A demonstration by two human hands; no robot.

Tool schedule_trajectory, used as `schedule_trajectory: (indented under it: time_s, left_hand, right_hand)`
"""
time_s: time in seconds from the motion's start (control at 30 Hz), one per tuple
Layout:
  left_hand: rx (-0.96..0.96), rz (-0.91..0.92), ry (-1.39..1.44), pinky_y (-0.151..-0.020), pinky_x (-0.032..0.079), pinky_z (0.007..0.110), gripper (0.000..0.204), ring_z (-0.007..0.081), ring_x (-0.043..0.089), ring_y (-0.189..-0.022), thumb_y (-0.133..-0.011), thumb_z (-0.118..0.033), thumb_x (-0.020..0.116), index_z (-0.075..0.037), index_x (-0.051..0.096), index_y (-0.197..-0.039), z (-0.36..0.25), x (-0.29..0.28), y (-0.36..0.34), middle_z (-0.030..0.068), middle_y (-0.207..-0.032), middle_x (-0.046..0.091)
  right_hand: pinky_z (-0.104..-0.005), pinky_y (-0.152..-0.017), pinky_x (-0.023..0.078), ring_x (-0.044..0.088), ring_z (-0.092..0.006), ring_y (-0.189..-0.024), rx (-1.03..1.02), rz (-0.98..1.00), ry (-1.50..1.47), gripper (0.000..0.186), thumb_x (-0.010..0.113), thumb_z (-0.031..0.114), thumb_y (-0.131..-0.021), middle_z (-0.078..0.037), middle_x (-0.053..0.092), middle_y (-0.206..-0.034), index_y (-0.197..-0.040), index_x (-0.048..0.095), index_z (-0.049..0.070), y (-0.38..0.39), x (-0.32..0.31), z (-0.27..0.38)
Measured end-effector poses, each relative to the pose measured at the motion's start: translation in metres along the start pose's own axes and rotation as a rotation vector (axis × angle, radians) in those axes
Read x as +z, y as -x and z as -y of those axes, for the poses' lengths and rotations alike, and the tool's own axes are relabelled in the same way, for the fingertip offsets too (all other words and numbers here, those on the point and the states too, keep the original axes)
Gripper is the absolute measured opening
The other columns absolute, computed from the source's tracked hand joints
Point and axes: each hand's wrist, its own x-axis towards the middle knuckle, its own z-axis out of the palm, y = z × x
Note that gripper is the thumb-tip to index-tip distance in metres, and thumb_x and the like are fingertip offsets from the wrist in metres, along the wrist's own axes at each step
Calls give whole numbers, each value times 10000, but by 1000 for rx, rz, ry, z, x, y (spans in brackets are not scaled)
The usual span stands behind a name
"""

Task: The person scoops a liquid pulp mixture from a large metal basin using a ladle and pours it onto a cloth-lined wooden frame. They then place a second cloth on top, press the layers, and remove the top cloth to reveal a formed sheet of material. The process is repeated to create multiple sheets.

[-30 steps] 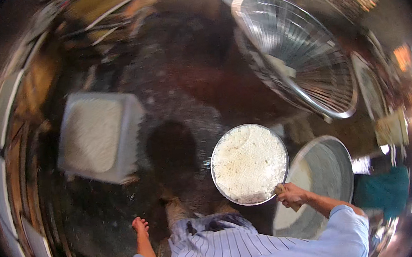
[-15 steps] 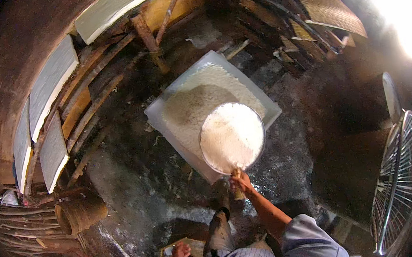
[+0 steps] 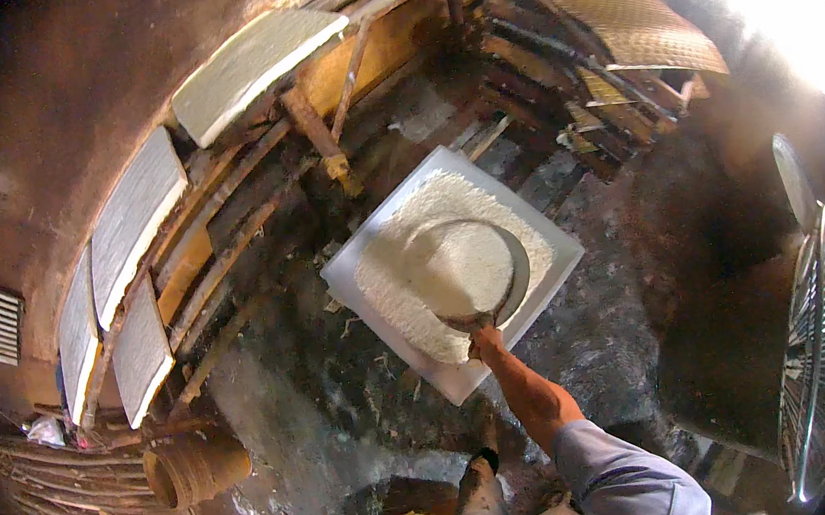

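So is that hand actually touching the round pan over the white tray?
Touching. The head view shows the right hand closed on the near rim of the round pan, which is tilted over the heap of white grains in the square tray.

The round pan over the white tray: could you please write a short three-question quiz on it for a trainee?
1. True or false: the right hand grips the rim of the round pan.
2. What does the pan hang over? A. the clay pot B. the square white tray of white grains C. the wire fan guard
3. Fill in: the pan is tipped toward the ____.

Key: 1 true; 2 B; 3 tray. The left hand is out of view.
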Motion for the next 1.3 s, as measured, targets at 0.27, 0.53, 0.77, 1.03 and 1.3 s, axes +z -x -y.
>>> schedule_trajectory:
  time_s: [0.27,0.53,0.77,1.03,1.3]
  left_hand:
    - [379,74,-189,-538,478,370,235,195,595,-626,-857,-362,548,-152,543,-961,-80,54,-19,27,-756,605]
    - [727,400,-628,-440,445,283,222,157,586,-579,-848,-278,592,-108,567,-988,-17,245,64,42,-789,619]
    - [765,1090,-1388,-632,427,239,446,120,574,-776,-837,-385,633,-81,546,-1151,261,418,230,30,-942,610]
    - [993,1211,-1677,-809,410,304,480,168,545,-911,-967,-423,360,-18,577,-1105,463,434,283,45,-1030,605]
    - [1084,911,-1472,-1017,290,340,575,237,455,-1127,-953,-497,329,-24,460,-1253,493,422,277,79,-1248,493]
  right_hand:
    - [-439,-863,467,595,-369,-987,-126,-639,258,569,687,141,-674,-231,598,-1016,-1134,374,21,90,-177,150]
    - [-399,-754,475,620,-339,-863,-811,-552,21,468,694,193,-729,-186,608,-922,-1100,457,34,443,-521,65]
    - [-372,-598,478,591,-209,-650,-156,-1019,29,320,719,185,-727,-186,632,-757,-888,601,-65,701,-721,-252]
    - [-456,-686,517,622,-418,-816,762,-1281,137,326,639,166,-767,-267,632,-870,-982,545,-60,826,-802,-647]
    - [-477,-755,518,628,-363,-914,915,-950,220,267,430,113,-903,-196,628,-998,-1101,501,-52,739,-839,-795]
